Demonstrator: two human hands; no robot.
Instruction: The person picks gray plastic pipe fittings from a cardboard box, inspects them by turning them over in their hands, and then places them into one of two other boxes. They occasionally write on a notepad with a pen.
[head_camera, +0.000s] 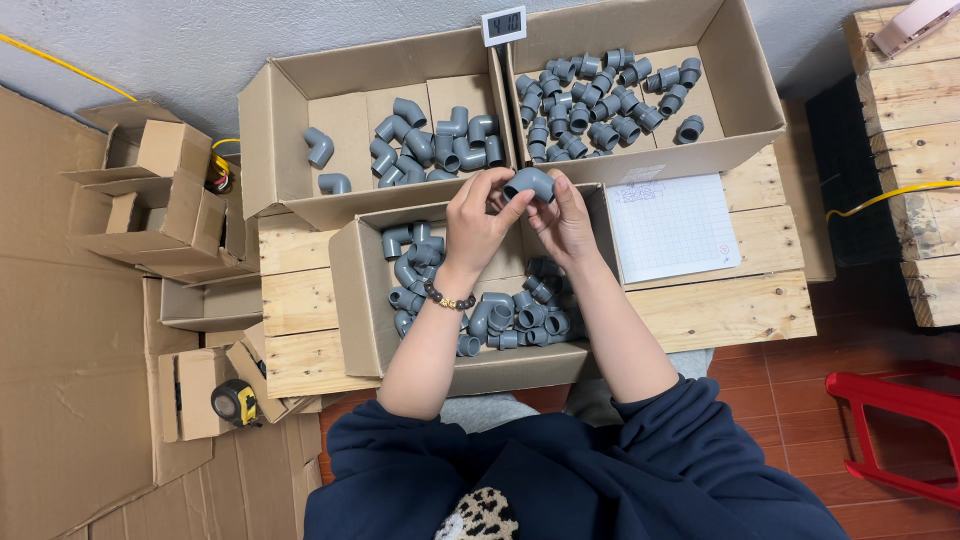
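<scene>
Head camera looking down: a person in a dark blue top is sitting at a low wooden pallet table (740, 310), holding one grey plastic pipe elbow (530, 183) up between both hands. The left hand (478, 222), wearing a beaded bracelet (449, 299) at the wrist, is pinching the left end of the fitting with fingertips closed on it; the right hand (566, 222) is gripping it from the right side and underneath. The elbow is hovering above the far edge of the near cardboard box (350, 290), which is lying partly filled with similar grey elbows. Two more open boxes are sitting farther away: the far left box (262, 140) is carrying a loose scatter of elbows, and the far right box (752, 95) is carrying a denser heap of smaller grey fittings. A sheet of squared paper (672, 228) is lying on the table just right of the hands. A yellow tape measure (236, 401) is resting among flattened cartons at near left.
</scene>
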